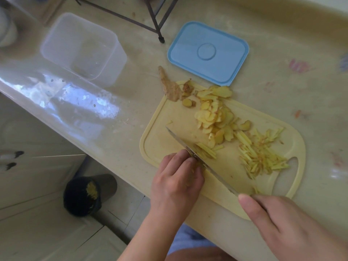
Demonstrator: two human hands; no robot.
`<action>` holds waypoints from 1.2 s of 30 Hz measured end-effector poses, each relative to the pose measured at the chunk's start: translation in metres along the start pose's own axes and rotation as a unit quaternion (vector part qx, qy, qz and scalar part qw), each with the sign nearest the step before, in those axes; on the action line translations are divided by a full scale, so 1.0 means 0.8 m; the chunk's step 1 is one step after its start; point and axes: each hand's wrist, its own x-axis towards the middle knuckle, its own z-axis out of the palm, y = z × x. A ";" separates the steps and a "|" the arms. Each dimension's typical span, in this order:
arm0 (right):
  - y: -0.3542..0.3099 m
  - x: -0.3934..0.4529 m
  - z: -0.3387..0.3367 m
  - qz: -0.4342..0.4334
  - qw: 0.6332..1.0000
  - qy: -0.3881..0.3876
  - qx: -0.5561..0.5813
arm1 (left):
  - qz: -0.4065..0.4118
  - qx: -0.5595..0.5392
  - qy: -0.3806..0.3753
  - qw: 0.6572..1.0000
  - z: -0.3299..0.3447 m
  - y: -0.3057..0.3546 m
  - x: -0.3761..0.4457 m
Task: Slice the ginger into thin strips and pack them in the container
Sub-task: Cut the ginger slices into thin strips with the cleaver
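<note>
Beige counter point(282, 76) carries our clear container point(82, 48) far left, its blue lid point(208, 52) beside it, and the yellow cutting board point(169, 129) nearer. On the board lie ginger slices point(216, 117) and, to their right, cut strips point(263, 157). Our left hand point(178, 178) pins ginger with curled fingers point(181, 155) while our right hand point(278, 223) grips the knife point(188, 146).

Pale yellow ginger strips point(263, 157) and slices point(216, 117) lie on a cream-yellow cutting board point(160, 136), beside a light blue lid point(208, 52), a clear colourless container point(82, 48) and a beige bench point(282, 25).
</note>
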 end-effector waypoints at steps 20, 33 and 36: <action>0.001 0.010 0.018 -0.020 0.999 0.020 -0.031 | -0.027 0.010 0.002 1.000 -0.002 0.003 0.002; -0.003 -0.012 0.007 -0.015 1.000 0.027 0.005 | -0.030 0.031 -0.004 0.999 -0.004 0.006 0.001; -0.005 -0.003 0.012 -0.007 1.000 0.006 0.015 | -0.033 0.033 -0.007 0.999 -0.005 0.005 0.001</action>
